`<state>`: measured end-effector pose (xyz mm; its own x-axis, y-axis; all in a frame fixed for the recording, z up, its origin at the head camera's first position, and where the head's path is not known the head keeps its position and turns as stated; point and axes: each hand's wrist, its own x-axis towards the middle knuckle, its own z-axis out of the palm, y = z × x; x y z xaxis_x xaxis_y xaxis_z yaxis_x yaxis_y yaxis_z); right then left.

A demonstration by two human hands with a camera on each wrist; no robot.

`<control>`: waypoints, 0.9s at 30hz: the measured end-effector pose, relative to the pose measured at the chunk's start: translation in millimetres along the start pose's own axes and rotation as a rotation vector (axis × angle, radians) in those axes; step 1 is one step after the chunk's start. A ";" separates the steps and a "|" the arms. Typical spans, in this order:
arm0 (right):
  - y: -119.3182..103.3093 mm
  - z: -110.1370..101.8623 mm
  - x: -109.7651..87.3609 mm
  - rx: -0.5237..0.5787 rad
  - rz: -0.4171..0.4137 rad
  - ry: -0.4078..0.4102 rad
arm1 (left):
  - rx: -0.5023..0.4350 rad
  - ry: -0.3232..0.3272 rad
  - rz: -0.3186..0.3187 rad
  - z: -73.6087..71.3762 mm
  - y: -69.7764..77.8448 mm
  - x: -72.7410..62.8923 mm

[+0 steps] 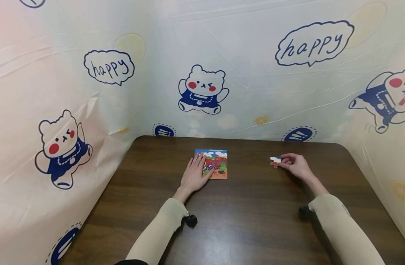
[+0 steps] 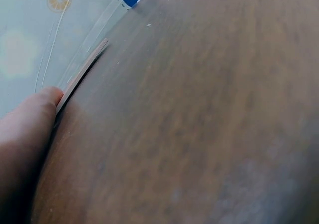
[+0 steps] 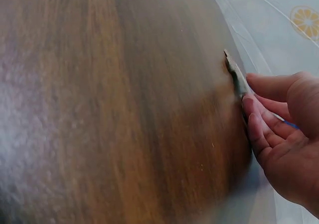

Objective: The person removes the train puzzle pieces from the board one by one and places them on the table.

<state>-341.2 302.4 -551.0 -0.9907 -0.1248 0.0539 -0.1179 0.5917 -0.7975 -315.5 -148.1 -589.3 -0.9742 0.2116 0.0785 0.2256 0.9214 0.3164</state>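
Observation:
A colourful jigsaw puzzle board (image 1: 219,165) with a red vehicle, a green plant and a blue sky lies flat at the table's far middle. My left hand (image 1: 194,175) rests on its left part with fingers spread straight, covering that side. In the left wrist view the board (image 2: 82,74) shows edge-on, the left thumb (image 2: 37,114) at its near edge. Off to the right, my right hand (image 1: 296,165) pinches a small jigsaw puzzle piece (image 1: 274,162) between thumb and fingers. The right wrist view shows the piece (image 3: 235,74) as a thin edge close over the table.
The brown wooden table (image 1: 249,217) has rounded far corners. A pale curtain (image 1: 249,73) printed with bears and "happy" bubbles stands behind it and along both sides. Dark round objects hang at the left cuff (image 1: 191,221) and right cuff (image 1: 304,212).

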 end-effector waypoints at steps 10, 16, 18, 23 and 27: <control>-3.2 1.7 -0.2 -0.055 -0.002 0.009 | 0.005 -0.009 -0.006 0.4 0.0 0.2; -11.0 5.7 1.4 -0.094 -0.017 0.038 | 0.002 -0.015 -0.008 -0.4 0.6 0.7; -13.8 7.9 2.3 -0.109 -0.032 0.044 | -0.001 -0.018 -0.011 -0.4 0.6 0.6; -22.4 15.4 4.3 -0.124 -0.058 0.034 | -0.022 -0.014 -0.010 0.0 0.2 0.6; -31.0 23.5 8.1 -0.088 -0.054 -0.006 | -0.012 -0.015 -0.015 0.3 -1.2 0.7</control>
<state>-344.0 264.4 -539.9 -0.9824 -0.1629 0.0917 -0.1769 0.6517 -0.7376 -316.4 -148.9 -590.0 -0.9774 0.2027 0.0598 0.2110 0.9206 0.3287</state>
